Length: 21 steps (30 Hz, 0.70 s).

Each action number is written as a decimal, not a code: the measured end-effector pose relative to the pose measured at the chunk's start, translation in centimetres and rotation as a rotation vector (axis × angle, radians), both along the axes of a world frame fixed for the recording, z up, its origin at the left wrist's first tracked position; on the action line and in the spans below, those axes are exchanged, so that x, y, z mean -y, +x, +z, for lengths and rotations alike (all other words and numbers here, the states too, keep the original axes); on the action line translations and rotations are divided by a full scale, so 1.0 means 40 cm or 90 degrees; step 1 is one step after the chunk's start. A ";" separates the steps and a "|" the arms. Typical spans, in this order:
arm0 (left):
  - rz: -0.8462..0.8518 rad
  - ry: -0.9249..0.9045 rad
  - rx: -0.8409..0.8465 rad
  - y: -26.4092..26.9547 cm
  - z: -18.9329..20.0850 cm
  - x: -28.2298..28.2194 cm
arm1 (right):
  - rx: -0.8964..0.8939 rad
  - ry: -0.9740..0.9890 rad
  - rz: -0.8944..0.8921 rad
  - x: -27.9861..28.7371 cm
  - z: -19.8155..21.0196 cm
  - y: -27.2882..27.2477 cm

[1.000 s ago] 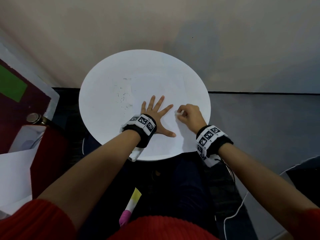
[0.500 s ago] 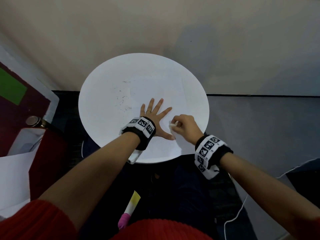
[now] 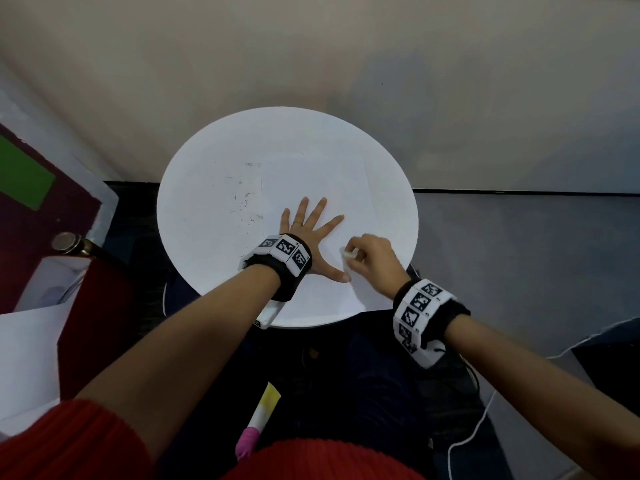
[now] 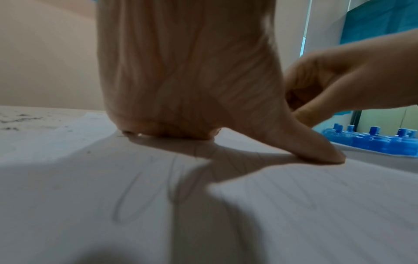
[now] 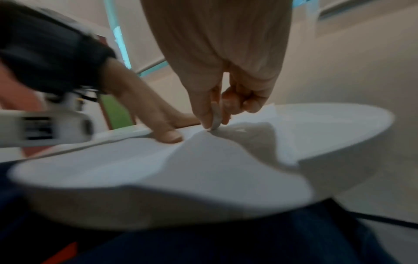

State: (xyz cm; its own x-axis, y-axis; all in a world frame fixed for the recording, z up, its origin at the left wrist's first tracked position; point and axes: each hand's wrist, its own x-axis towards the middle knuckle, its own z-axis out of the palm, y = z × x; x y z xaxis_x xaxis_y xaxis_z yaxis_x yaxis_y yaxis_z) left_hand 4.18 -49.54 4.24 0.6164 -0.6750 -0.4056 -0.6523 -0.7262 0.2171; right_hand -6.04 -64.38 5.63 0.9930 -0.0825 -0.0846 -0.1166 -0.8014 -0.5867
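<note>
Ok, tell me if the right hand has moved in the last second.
Yes. The right hand, pinching the eraser, has come back toward the table's near edge, ending close to the thumb of the left hand.

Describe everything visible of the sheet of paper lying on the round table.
The sheet of paper is white, thin and faintly ruled, with loose grey pencil strokes close to the palm that holds it. It lies flat on the round white table, its near corner reaching the table's rim. The left hand presses on it with fingers and thumb spread. The right hand pinches a small white eraser, whose tip touches the sheet beside that thumb.
</note>
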 end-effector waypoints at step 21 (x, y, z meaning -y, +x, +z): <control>-0.021 0.014 -0.017 -0.010 0.018 -0.003 | 0.099 0.080 -0.068 0.064 0.016 0.020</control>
